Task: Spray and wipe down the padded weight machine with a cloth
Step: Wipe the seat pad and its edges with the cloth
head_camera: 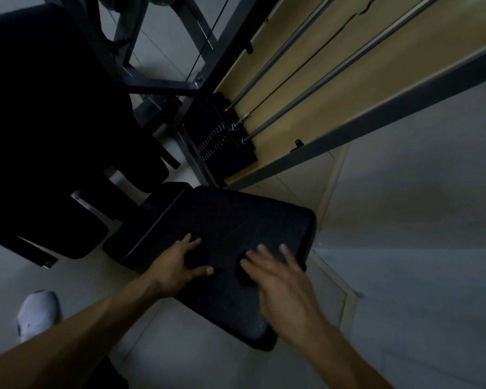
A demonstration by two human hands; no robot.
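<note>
1. Beneath both hands lies the black padded seat, dim and matte.
2. Left hand is spread wide, fingers flat on the pad's near edge, holding nothing.
3. Right hand, just beside it, is blurred, with fingers splayed over the pad; whether it touches, I cannot tell.
4. Beyond the fingertips stand the weight stack and its guide rods.
5. Back beside the left forearm is a white shoe on the floor.

This is a gym or weight room. A black weight stack sits under two steel guide rods and a cable, inside a grey steel frame, beside black padded seats on a pale floor.
</note>
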